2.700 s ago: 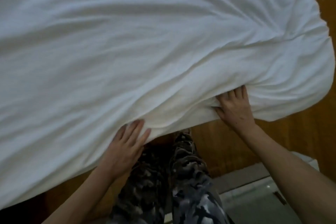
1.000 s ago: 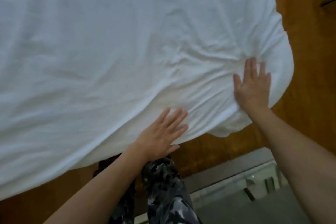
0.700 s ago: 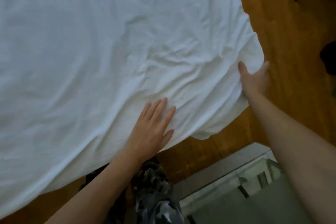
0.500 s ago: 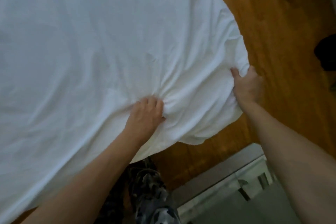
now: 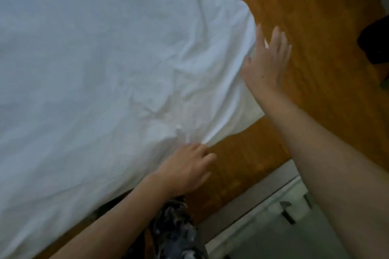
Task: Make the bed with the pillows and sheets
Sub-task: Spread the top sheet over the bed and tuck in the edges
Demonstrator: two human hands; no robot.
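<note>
Left hand (image 5: 185, 169) and right hand (image 5: 266, 63) spread at sheet (image 5: 105, 69) edges.

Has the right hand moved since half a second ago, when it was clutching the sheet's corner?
Yes. The right hand has let go and opened, lifting off the white sheet corner, out over the wooden floor.

The white sheet (image 5: 105, 69) runs past the top and left edges. Motion blur smears the right hand (image 5: 267, 63), hiding whether it touches the cloth. A dark object (image 5: 374, 42) is cut off at right.
</note>
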